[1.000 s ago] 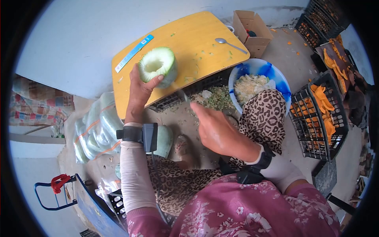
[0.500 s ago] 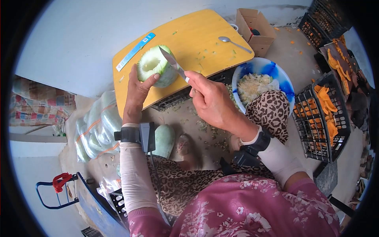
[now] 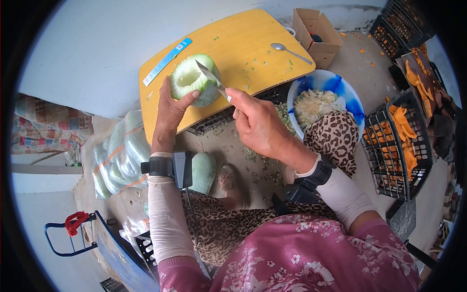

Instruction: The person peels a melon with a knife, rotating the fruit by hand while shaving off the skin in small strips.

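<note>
A hollowed winter melon [image 3: 208, 97] with a pale green rim cut in notches sits on the yellow table [image 3: 233, 41]. My left hand [image 3: 171, 112] grips its near left side, with the thumb across the front and the fingers behind. In my right hand [image 3: 262, 121] is a knife [image 3: 210, 75], its blade lying at the melon's right rim and its tip over the opening. Beyond the melon lies a blue and white strip [image 3: 168, 62]. A metal spoon [image 3: 291, 52] rests at the table's right side, near scattered green bits.
A blue and white basin [image 3: 351, 95] of pale scraps stands right of the table. Farther right is a black crate [image 3: 389, 180] with orange pieces. A cardboard box [image 3: 318, 36] stands behind. Bagged melons [image 3: 119, 155] and a whole winter melon [image 3: 203, 173] lie on the floor.
The knife blade has shifted slightly at the melon's right rim, with a small right hand movement. My left hand keeps its grip on the melon.
</note>
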{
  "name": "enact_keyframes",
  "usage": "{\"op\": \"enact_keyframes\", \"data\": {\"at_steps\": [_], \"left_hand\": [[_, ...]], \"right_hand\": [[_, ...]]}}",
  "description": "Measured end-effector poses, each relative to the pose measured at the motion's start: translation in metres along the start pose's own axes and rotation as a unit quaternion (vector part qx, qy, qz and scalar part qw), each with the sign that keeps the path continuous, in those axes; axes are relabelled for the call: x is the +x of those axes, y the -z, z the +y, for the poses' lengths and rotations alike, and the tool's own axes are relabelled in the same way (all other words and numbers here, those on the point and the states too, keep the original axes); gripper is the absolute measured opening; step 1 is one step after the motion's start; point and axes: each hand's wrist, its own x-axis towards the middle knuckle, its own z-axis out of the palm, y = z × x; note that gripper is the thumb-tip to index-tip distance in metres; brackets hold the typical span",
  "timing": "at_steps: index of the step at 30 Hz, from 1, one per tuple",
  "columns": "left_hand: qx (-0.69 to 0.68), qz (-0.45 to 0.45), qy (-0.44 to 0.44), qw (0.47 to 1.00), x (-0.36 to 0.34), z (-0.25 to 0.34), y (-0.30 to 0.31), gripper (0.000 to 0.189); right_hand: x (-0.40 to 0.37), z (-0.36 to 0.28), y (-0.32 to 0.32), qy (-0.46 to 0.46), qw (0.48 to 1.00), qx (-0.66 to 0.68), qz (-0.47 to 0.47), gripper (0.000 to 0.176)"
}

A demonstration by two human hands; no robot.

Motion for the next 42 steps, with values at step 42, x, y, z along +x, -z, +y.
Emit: {"op": "enact_keyframes", "data": {"at_steps": [42], "left_hand": [[-0.029, 0.01, 0.001, 1.0, 0.003, -0.012, 0.001, 0.099]], "right_hand": [[0.011, -0.003, -0.022, 0.017, 0.991, -0.129, -0.012, 0.045]]}}
